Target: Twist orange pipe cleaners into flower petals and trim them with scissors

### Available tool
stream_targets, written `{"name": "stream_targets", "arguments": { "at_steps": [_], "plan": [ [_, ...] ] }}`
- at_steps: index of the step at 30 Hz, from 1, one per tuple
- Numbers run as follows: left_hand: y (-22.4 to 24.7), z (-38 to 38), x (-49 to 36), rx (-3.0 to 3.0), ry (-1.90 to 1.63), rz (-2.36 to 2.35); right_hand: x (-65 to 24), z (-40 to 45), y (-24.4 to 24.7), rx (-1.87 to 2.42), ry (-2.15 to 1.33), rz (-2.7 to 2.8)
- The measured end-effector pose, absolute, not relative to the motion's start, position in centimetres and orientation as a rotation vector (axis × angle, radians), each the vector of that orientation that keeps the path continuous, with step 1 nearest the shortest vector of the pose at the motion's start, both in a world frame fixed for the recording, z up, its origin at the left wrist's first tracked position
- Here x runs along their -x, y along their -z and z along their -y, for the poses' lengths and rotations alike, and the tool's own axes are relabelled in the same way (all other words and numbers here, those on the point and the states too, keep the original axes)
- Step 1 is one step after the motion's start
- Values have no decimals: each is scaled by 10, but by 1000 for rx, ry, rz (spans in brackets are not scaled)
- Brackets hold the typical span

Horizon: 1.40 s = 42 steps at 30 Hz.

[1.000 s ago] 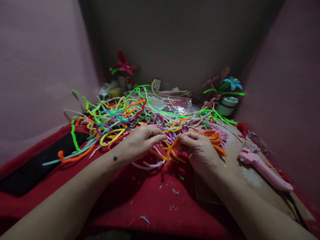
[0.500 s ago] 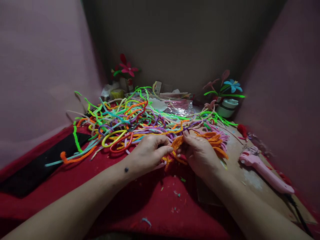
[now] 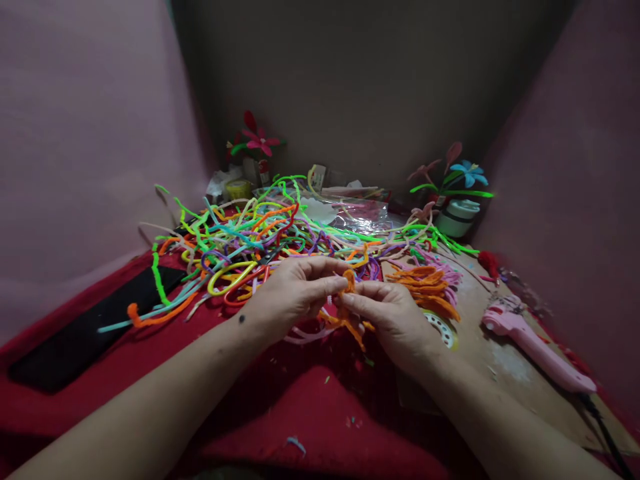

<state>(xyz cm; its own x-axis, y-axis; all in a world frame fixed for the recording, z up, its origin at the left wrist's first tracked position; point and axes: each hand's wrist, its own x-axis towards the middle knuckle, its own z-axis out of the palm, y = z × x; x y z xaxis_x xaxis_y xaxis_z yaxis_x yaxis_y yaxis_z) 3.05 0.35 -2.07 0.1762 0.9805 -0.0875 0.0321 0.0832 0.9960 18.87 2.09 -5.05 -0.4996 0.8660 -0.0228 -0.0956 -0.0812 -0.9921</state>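
Between my two hands is an orange fuzzy piece [image 3: 351, 320], pinched at its upper part, with loose ends hanging below. My left hand [image 3: 295, 293] has thumb and forefinger closed on its left side. From the right, my right hand [image 3: 393, 317] grips the same piece, thumb against fingers. Beyond them spreads a tangled heap of coloured pipe cleaners [image 3: 240, 230]. Scissors with yellow and red handles [image 3: 231, 279] lie by my left hand. A bundle of orange pieces [image 3: 425, 287] rests beyond my right hand, and a white perforated disc [image 3: 440, 330] shows beside that wrist.
A pink glue gun [image 3: 535, 343] with a black cord lies on a board [image 3: 510, 393] at right. A black flat object [image 3: 85, 333] is at left on the red cloth [image 3: 280, 413]. Craft flowers [image 3: 470, 173] and a clear plastic packet [image 3: 363, 217] stand or lie at the back.
The orange piece has turned more upright, its ends now hanging down. My hands have drawn closer together, and the white disc has come into view beside my right wrist.
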Motion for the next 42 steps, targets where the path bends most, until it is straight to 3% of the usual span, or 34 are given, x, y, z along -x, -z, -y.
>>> {"name": "stream_targets", "arguments": {
  "at_steps": [10,21,30,38,42],
  "plan": [
    [39,-8,-34,-1029,-1061,-1043,-187,-22,59,859,-1785,1466],
    [39,-2,-41,-1068,-1152,-1103,-186,-20,51,1012,-1674,1548],
    [36,-3,-45,-1461,-1327,-1353,-181,-16,56,996,-1745,1433],
    [30,-15,-24,-1200,-1272,-1200,-184,-16,57,1010,-1767,1397],
    [30,-13,-24,-1180,-976,-1071,-186,-21,59,961,-1757,1394]
  ]
}}
